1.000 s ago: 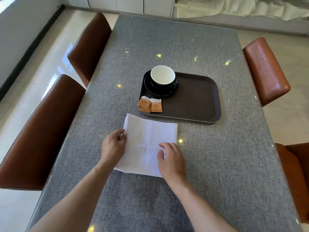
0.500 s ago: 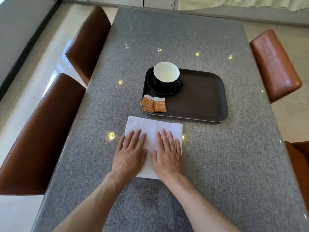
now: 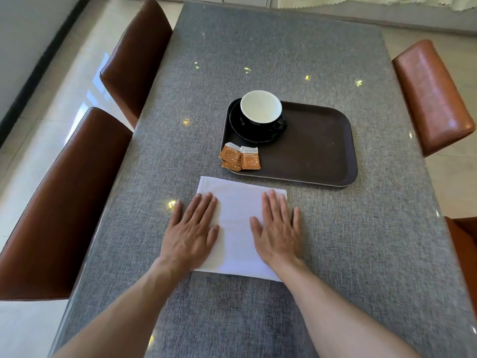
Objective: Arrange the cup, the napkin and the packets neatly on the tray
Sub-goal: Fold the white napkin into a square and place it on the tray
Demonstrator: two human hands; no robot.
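Spanning a tiled room, grey table (image 3: 284,52) meets brown chairs (image 3: 64,202).

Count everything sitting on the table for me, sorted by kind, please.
Tray: 1
Cup: 1
Saucer: 1
Orange packets: 3, one mostly hidden under the others
White napkin: 1
Total: 7
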